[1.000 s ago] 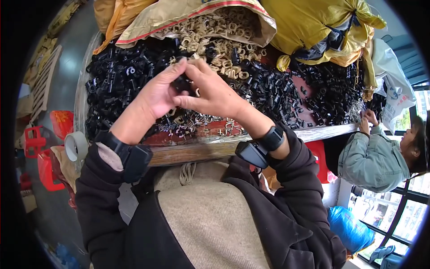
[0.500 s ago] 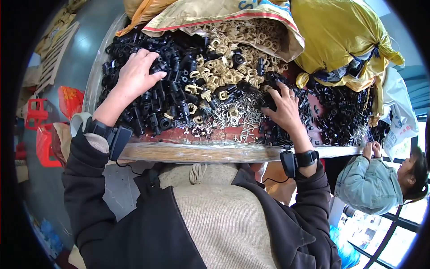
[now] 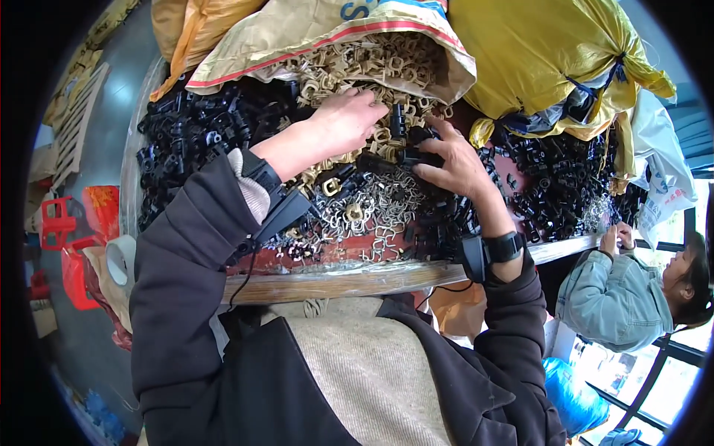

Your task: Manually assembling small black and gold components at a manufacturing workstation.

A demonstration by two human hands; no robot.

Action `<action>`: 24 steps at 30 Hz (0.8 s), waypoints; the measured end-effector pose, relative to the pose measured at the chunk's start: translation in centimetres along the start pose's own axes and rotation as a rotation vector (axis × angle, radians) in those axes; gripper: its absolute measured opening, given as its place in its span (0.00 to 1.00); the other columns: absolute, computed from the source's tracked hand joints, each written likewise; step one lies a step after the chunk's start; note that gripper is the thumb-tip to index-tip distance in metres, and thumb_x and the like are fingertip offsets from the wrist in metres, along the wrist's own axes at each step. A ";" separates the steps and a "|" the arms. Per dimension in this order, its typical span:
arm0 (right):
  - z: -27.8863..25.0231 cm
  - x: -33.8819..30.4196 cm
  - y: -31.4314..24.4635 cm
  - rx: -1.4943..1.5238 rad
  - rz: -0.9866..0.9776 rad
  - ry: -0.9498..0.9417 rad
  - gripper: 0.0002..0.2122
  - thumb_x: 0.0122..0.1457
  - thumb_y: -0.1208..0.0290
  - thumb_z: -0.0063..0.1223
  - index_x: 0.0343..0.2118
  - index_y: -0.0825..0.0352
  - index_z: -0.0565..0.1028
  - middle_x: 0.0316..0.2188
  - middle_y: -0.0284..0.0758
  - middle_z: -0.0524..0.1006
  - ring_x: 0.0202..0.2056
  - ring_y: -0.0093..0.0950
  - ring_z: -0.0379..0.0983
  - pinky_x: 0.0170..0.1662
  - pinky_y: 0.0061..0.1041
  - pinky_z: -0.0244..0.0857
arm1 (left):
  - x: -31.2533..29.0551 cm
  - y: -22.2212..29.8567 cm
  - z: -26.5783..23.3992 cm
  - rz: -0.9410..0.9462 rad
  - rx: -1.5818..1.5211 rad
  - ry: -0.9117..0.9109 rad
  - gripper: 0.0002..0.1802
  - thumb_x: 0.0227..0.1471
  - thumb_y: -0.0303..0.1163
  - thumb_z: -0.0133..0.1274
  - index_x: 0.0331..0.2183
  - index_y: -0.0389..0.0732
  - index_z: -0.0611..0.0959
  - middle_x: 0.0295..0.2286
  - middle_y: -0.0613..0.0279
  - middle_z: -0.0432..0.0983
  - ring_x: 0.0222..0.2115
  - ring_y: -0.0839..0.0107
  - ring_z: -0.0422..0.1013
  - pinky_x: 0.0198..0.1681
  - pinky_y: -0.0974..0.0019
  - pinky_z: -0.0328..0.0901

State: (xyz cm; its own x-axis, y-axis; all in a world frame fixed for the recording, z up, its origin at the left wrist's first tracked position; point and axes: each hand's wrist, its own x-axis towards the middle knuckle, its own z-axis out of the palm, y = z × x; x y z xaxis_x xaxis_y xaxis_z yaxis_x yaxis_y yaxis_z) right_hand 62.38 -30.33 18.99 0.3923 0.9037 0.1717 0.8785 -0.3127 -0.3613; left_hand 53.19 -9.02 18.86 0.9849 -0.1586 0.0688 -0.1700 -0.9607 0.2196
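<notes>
Tan clips [image 3: 372,67]: sm., looped, heaped loose nr L hand [image 3: 348,119].

The black parts [image 3: 190,130] look to me like glossy plastic, the tan clips [image 3: 368,62] smooth and matt, the small hooks [image 3: 390,204] bright metal, the table edge [image 3: 346,284] grained wood under shiny film [image 3: 554,251], the sack [image 3: 297,39] rough-woven, and the yellow bag [image 3: 532,56] slick, crinkled plastic.
</notes>
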 end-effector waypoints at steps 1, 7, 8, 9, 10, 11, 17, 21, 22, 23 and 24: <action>-0.1 0.4 0.5 0.038 0.041 -0.091 0.15 0.38 0.66 0.57 0.31 0.68 0.74 0.49 0.44 0.62 0.48 0.42 0.60 0.49 0.33 0.57 | 0.6 0.1 0.2 0.015 0.028 -0.012 0.20 0.44 0.29 0.48 0.43 0.44 0.70 0.40 0.56 0.65 0.40 0.58 0.64 0.43 0.59 0.62; -0.2 1.0 1.8 0.208 0.090 -0.223 0.17 0.39 0.65 0.58 0.33 0.69 0.74 0.46 0.46 0.64 0.47 0.41 0.62 0.49 0.31 0.57 | 2.9 0.0 0.4 0.185 0.125 -0.150 0.24 0.45 0.25 0.43 0.47 0.52 0.68 0.41 0.56 0.63 0.41 0.57 0.63 0.43 0.60 0.62; -0.2 1.1 1.9 0.209 0.087 -0.227 0.17 0.39 0.65 0.58 0.33 0.69 0.74 0.46 0.46 0.64 0.47 0.41 0.62 0.49 0.31 0.57 | 3.3 0.0 0.3 0.181 0.123 -0.151 0.24 0.45 0.25 0.43 0.47 0.52 0.68 0.41 0.56 0.63 0.41 0.57 0.63 0.43 0.60 0.62; -0.2 1.1 1.8 0.230 0.098 -0.227 0.17 0.39 0.65 0.58 0.33 0.69 0.74 0.47 0.46 0.64 0.47 0.40 0.62 0.49 0.30 0.57 | 3.8 0.1 0.2 0.147 0.099 -0.226 0.24 0.45 0.25 0.42 0.47 0.52 0.68 0.42 0.56 0.63 0.41 0.57 0.63 0.42 0.59 0.62; -0.2 1.0 1.7 0.249 0.109 -0.226 0.17 0.40 0.66 0.58 0.33 0.69 0.74 0.47 0.46 0.64 0.48 0.40 0.62 0.49 0.30 0.57 | 4.3 0.2 0.0 0.112 0.075 -0.299 0.23 0.45 0.24 0.42 0.46 0.52 0.69 0.42 0.55 0.62 0.41 0.57 0.64 0.42 0.59 0.63; -0.3 1.1 1.6 0.268 0.119 -0.225 0.17 0.40 0.66 0.58 0.33 0.70 0.74 0.47 0.45 0.64 0.48 0.39 0.62 0.49 0.30 0.57 | 4.5 0.3 -0.2 0.077 0.052 -0.371 0.23 0.45 0.24 0.41 0.46 0.52 0.69 0.42 0.55 0.62 0.41 0.56 0.64 0.41 0.59 0.63; -0.3 0.6 1.7 0.338 0.122 -0.154 0.16 0.42 0.66 0.57 0.33 0.70 0.74 0.46 0.44 0.64 0.47 0.38 0.62 0.49 0.29 0.56 | 4.7 0.8 -0.6 0.116 0.057 -0.246 0.17 0.51 0.39 0.39 0.42 0.46 0.71 0.40 0.53 0.67 0.38 0.57 0.67 0.42 0.59 0.63; -0.1 0.2 1.6 0.332 0.110 -0.079 0.16 0.42 0.67 0.57 0.33 0.71 0.74 0.46 0.44 0.64 0.47 0.38 0.62 0.49 0.29 0.56 | 4.7 0.7 0.0 0.035 -0.072 -0.161 0.15 0.51 0.37 0.39 0.39 0.45 0.73 0.37 0.53 0.70 0.37 0.58 0.68 0.40 0.59 0.63; 0.1 0.1 1.4 0.325 0.110 -0.061 0.16 0.42 0.67 0.57 0.33 0.71 0.73 0.45 0.45 0.64 0.47 0.38 0.62 0.49 0.29 0.56 | 4.7 0.6 0.2 -0.005 -0.142 -0.140 0.14 0.50 0.37 0.39 0.38 0.45 0.74 0.35 0.53 0.70 0.37 0.58 0.68 0.40 0.59 0.63; 0.2 0.2 1.2 0.317 0.108 -0.043 0.16 0.42 0.67 0.57 0.33 0.71 0.73 0.45 0.45 0.64 0.47 0.39 0.62 0.49 0.29 0.56 | 4.8 0.5 0.4 -0.042 -0.213 -0.118 0.13 0.50 0.36 0.39 0.36 0.44 0.75 0.34 0.53 0.71 0.36 0.58 0.69 0.39 0.59 0.64; 0.1 0.3 0.8 0.301 0.085 -0.031 0.16 0.42 0.67 0.57 0.33 0.71 0.73 0.45 0.45 0.64 0.47 0.39 0.62 0.49 0.29 0.56 | 4.7 0.4 0.4 -0.045 -0.198 -0.092 0.13 0.50 0.36 0.39 0.36 0.44 0.75 0.34 0.53 0.71 0.36 0.58 0.69 0.39 0.59 0.64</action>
State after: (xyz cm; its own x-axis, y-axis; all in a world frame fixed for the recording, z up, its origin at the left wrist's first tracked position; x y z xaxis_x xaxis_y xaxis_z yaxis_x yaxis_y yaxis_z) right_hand 63.18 -30.29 18.60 0.4486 0.8879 0.1025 0.7207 -0.2915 -0.6289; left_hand 57.73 -10.19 18.91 0.9888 -0.1453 -0.0326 -0.1196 -0.9052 0.4078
